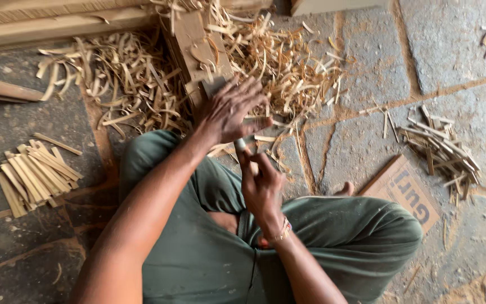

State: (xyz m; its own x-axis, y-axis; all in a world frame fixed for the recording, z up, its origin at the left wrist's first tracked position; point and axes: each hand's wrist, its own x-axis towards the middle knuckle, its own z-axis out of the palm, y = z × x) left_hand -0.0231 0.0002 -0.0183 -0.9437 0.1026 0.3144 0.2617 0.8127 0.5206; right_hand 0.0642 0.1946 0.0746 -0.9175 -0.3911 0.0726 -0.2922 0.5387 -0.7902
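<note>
I sit cross-legged on a stone floor in green trousers. My right hand, a bracelet at its wrist, is closed around the handle of a knife. The grey blade tip shows beyond my left hand. My left hand is curled over the blade area at the near end of a wooden block, its fingers closed. What it grips is hidden, perhaps a thin bamboo strip. Pale shavings lie heaped around the block.
A bundle of cut bamboo sticks lies at the left. A looser pile of sticks lies at the right, beside a piece of brown cardboard. Long wooden planks run along the top edge.
</note>
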